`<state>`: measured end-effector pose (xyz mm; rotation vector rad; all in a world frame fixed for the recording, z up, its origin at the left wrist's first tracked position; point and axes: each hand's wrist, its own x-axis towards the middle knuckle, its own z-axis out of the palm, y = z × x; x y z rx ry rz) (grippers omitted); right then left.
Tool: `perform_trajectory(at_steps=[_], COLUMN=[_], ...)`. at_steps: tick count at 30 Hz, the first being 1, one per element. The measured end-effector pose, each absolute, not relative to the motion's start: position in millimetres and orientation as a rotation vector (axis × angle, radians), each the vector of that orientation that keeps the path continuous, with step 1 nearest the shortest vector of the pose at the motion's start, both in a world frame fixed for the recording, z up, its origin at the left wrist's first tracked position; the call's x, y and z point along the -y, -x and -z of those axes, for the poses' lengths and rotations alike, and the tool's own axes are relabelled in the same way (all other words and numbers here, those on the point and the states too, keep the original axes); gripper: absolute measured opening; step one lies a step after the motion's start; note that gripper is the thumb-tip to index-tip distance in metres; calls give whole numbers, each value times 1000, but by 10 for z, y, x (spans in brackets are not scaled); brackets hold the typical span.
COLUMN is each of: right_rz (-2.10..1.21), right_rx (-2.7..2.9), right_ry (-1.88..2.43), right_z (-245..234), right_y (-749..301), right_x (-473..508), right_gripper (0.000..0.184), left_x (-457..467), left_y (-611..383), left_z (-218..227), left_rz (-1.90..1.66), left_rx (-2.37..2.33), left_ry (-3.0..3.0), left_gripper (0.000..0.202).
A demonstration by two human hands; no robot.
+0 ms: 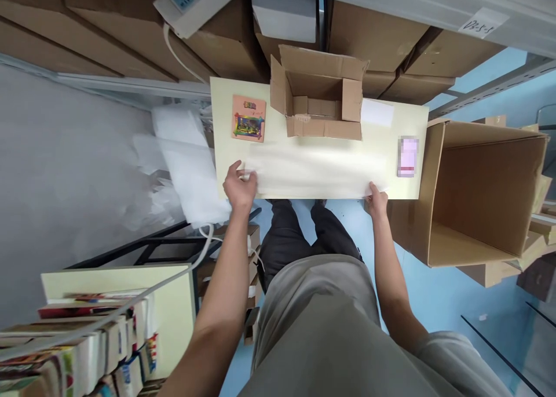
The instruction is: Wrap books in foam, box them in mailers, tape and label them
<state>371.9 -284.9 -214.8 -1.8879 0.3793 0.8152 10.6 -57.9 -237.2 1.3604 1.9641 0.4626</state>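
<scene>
A long translucent white sheet (313, 174), thin like foam or plastic wrap, lies stretched across the pale table (223, 156). My left hand (240, 187) pinches its left end between thumb and fingers. At the right end, near the table's front edge, my right hand (376, 201) grips the other corner. Behind the sheet stands an open cardboard box (324, 127) with its flaps spread. A pink-orange booklet (248, 119) with a colourful picture lies beyond my left hand. To the right are a white paper (377, 112) and a blurred pink item (407, 156).
A big open carton (478, 194) stands right of the table. White foam wrap (185, 165) is heaped on the left. Books (87, 345) fill a lower-left shelf. Boxes (373, 35) and a power strip (195, 3) sit at the back.
</scene>
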Motion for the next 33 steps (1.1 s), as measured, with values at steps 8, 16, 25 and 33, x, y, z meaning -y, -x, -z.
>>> perform_trajectory(at_steps=[8, 16, 25, 33], right_rz=[-307, -374, -789, -894], right_rx=[138, 1422, 1420, 1699], right_ry=[2481, 2548, 2547, 2136], right_z=[2197, 2227, 2214, 2257], right_y=[-3785, -2924, -2027, -1367], right_x=[3036, 2465, 1599, 461], right_gripper=[68, 84, 70, 65], left_x=[571, 1030, 635, -704], left_y=[5, -429, -535, -319], left_z=[2593, 2619, 2494, 2538], left_rz=[-311, -238, -329, -315], left_rx=[-1960, -1349, -1505, -1960], left_ry=[-1477, -2064, -1855, -1606], left_gripper=[63, 87, 59, 49])
